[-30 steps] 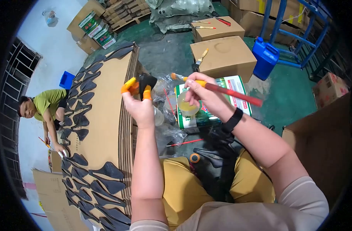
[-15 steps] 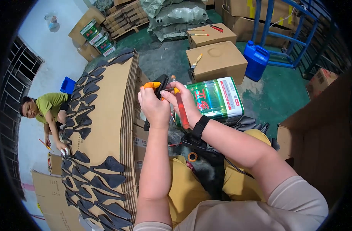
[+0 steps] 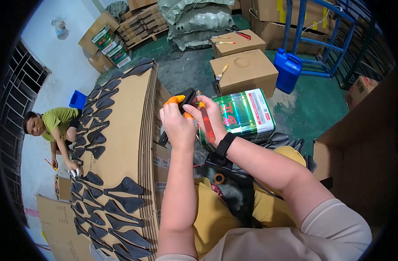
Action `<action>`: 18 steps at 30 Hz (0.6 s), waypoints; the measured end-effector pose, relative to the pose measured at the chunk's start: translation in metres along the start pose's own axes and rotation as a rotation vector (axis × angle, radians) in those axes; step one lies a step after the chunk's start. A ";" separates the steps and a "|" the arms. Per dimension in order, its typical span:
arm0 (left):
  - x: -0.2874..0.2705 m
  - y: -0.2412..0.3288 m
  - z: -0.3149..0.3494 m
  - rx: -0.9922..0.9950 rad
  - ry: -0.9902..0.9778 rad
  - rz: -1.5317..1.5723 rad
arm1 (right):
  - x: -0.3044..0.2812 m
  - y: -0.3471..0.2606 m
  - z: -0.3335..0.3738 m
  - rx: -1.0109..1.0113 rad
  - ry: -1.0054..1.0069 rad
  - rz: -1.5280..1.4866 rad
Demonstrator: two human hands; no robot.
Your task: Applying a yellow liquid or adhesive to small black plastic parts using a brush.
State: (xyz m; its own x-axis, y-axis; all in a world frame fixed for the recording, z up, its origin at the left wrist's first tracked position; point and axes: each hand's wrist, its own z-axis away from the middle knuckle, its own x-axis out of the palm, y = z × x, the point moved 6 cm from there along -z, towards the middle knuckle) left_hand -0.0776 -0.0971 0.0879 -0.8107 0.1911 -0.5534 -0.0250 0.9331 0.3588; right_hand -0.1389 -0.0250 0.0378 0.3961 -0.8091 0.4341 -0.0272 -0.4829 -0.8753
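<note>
In front of me, both hands are raised close together around a dark black piece (image 3: 188, 100). My left hand (image 3: 177, 122), with orange finger covers on some fingertips, grips this piece from the left. My right hand (image 3: 214, 114) is closed around a tool with a translucent red handle (image 3: 207, 124), its fingers also against the black piece. The tool's tip is hidden by the hands. To the left, rows of black saddle-shaped pieces (image 3: 127, 186) lie on stacked cardboard sheets (image 3: 120, 161).
A green metal can (image 3: 240, 115) stands just beyond my right hand. Cardboard boxes (image 3: 247, 69) with brushes on them and a blue jug (image 3: 287, 69) are behind it. Across the cardboard stack, a person in a green shirt (image 3: 62, 119) touches the pieces. An open carton (image 3: 355, 143) is at right.
The black piece has turned, its upper end leaning further right. My hands remain together, with the red-handled tool still in the right one. The view has shifted slightly.
</note>
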 end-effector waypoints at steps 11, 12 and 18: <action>0.004 0.001 0.010 -0.126 -0.071 0.174 | -0.014 0.017 -0.018 0.044 0.021 -0.051; 0.005 0.004 0.012 -0.140 -0.126 0.152 | -0.015 0.017 -0.019 0.050 0.018 0.016; -0.045 0.031 0.006 -0.100 -0.149 0.268 | -0.021 0.020 -0.023 -0.016 -0.038 -0.022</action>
State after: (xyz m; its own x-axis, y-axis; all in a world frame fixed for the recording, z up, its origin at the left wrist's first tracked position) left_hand -0.0382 -0.0751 0.1200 -0.7018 0.4752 -0.5308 0.1144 0.8105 0.5744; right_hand -0.1687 -0.0252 0.0156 0.4317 -0.7850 0.4444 -0.0330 -0.5061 -0.8619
